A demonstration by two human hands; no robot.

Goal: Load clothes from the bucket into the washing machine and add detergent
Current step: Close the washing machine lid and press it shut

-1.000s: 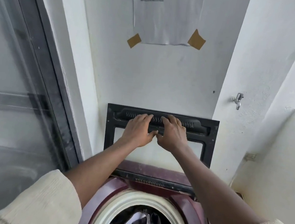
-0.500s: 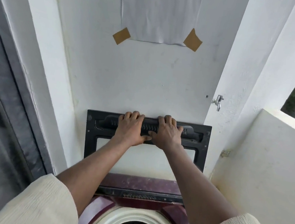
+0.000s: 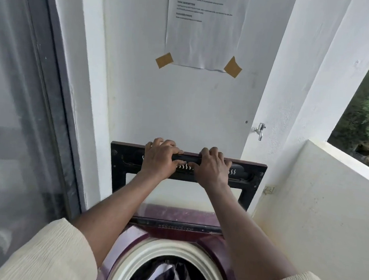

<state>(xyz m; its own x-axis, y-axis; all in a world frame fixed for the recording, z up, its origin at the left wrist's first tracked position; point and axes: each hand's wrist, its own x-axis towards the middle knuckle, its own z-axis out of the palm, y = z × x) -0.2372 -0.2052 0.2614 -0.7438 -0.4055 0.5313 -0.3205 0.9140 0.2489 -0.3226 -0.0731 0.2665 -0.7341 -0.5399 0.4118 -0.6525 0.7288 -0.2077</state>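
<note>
The maroon top-loading washing machine (image 3: 139, 236) stands below me, its round white drum rim (image 3: 146, 255) showing. Dark and pale clothes (image 3: 171, 277) lie inside the drum. The black-framed lid (image 3: 253, 179) stands raised against the white wall. My left hand (image 3: 160, 159) and my right hand (image 3: 212, 165) both grip the lid's top edge side by side, fingers curled over it. The bucket and the detergent are out of view.
A glass sliding door (image 3: 19, 125) runs along the left. A paper notice (image 3: 204, 25) is taped to the wall above the lid. A metal tap (image 3: 259, 130) sticks out at the right, beside a low white balcony wall (image 3: 320, 207).
Both hands have shifted from the lid's inner handle strip to wrap over its top edge. The view has tilted and drifted, bringing the drum and clothes back into sight.
</note>
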